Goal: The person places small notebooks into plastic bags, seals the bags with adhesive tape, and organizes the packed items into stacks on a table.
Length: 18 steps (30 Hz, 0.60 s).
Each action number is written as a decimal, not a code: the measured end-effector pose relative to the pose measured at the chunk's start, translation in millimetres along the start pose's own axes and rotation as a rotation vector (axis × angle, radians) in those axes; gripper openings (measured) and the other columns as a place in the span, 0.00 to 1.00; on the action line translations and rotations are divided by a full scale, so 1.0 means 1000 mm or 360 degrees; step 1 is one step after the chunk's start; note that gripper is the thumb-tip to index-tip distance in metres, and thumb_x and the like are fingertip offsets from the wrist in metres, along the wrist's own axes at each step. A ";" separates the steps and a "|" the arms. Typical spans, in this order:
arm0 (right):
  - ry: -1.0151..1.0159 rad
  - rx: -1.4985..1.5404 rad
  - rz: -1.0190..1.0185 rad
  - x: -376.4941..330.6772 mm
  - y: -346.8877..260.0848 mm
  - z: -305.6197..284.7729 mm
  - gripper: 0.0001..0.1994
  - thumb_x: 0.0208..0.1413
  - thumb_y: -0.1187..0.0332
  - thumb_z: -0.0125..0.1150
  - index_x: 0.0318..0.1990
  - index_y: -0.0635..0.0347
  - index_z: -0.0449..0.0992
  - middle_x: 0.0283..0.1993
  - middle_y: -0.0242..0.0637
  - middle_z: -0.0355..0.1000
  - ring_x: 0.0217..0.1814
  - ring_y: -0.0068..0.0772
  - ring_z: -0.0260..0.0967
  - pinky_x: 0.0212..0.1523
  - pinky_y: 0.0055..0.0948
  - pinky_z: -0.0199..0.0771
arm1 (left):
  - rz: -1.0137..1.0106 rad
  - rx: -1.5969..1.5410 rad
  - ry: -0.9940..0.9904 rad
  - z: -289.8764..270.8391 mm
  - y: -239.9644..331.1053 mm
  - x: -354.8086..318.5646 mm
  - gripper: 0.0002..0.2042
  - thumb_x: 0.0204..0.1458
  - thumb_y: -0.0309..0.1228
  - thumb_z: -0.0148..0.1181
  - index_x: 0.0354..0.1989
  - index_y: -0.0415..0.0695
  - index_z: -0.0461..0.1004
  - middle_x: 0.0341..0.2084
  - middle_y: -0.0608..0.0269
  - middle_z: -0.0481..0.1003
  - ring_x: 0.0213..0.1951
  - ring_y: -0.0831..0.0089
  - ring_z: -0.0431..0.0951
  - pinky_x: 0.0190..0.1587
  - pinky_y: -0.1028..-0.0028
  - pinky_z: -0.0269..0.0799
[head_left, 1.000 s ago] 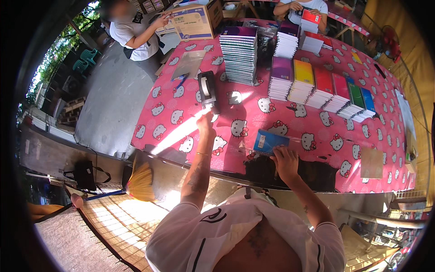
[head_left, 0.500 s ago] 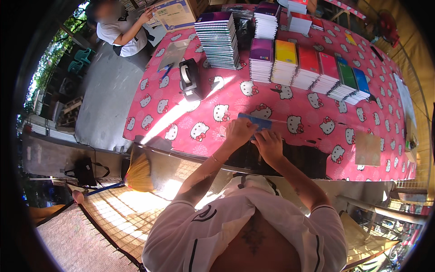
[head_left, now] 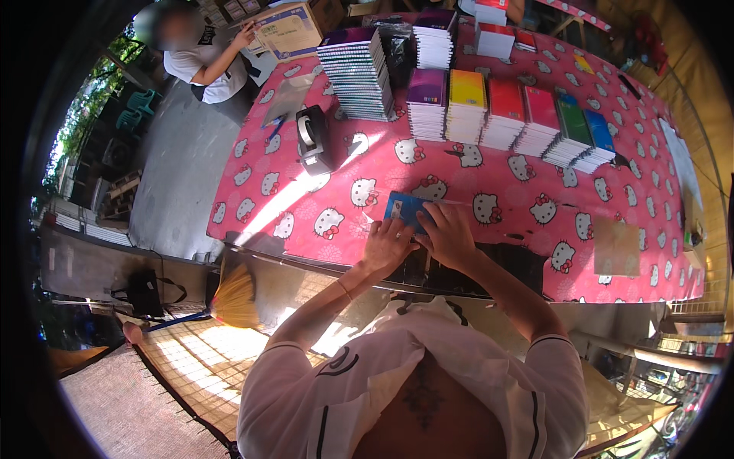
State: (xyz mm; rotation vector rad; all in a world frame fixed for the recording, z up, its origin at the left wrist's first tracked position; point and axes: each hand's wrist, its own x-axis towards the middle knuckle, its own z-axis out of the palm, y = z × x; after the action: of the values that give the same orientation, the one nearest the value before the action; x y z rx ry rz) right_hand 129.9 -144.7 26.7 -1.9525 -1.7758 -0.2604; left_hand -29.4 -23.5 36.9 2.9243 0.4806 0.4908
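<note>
A small blue notebook (head_left: 404,209) lies at the near edge of the table, its cover facing up. My left hand (head_left: 388,246) rests on its near left part, fingers apart and laid flat. Over its right side is my right hand (head_left: 449,236), fingers stretched out and touching the cover. Both thumbs come close together at the near edge, and my hands hide much of the notebook's lower and right parts. A black tape dispenser (head_left: 314,141) stands farther off to the left.
Notebook stacks with purple (head_left: 427,103), yellow (head_left: 466,105), red (head_left: 503,113), pink (head_left: 539,118), green (head_left: 569,128) and blue (head_left: 595,143) covers line the pink patterned table (head_left: 336,245). A taller stack (head_left: 355,76) stands behind the dispenser. A brown sheet (head_left: 616,247) lies at right. Another person (head_left: 206,65) touches a carton (head_left: 287,32).
My hands have shifted on the blue notebook: the left has slid nearer and its fingers have spread, while the right has moved farther over the cover. More of the cover shows.
</note>
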 end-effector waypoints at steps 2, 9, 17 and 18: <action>-0.0097 0.0232 -0.0142 0.024 0.040 0.013 0.21 0.59 0.52 0.61 0.55 0.51 0.78 0.55 0.43 0.69 0.56 0.43 0.69 0.57 0.47 0.67 | 0.0177 -0.0087 0.0381 0.027 0.005 -0.009 0.19 0.48 0.39 0.69 0.45 0.46 0.75 0.40 0.59 0.73 0.43 0.60 0.73 0.49 0.60 0.68; -0.1135 0.1704 0.1105 0.080 0.114 -0.036 0.41 0.61 0.27 0.30 0.62 0.49 0.74 0.55 0.49 0.75 0.52 0.41 0.77 0.54 0.37 0.73 | -0.0113 -0.1046 0.0487 -0.016 -0.015 0.026 0.18 0.58 0.24 0.57 0.58 0.38 0.70 0.42 0.49 0.75 0.42 0.52 0.76 0.48 0.59 0.73; 0.0048 0.0841 0.0203 0.066 0.031 -0.058 0.35 0.59 0.40 0.58 0.68 0.47 0.66 0.67 0.46 0.63 0.71 0.43 0.59 0.64 0.40 0.64 | -0.0551 -0.1344 0.0567 0.034 -0.108 0.036 0.15 0.62 0.22 0.51 0.56 0.37 0.68 0.47 0.45 0.75 0.48 0.58 0.78 0.49 0.64 0.73; -0.0051 0.0688 0.0095 0.068 0.022 -0.070 0.27 0.52 0.55 0.70 0.60 0.49 0.74 0.68 0.39 0.62 0.71 0.46 0.57 0.66 0.43 0.60 | -0.0615 -0.1156 0.0687 0.028 -0.124 0.041 0.15 0.61 0.23 0.54 0.56 0.37 0.69 0.48 0.45 0.75 0.49 0.58 0.78 0.49 0.64 0.73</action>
State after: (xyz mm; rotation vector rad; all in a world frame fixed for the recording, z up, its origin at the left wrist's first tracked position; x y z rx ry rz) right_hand 172.8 -118.6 112.9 -1.6990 -1.6255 0.1653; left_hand -18.5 104.0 -0.3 1.9754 0.7113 0.9897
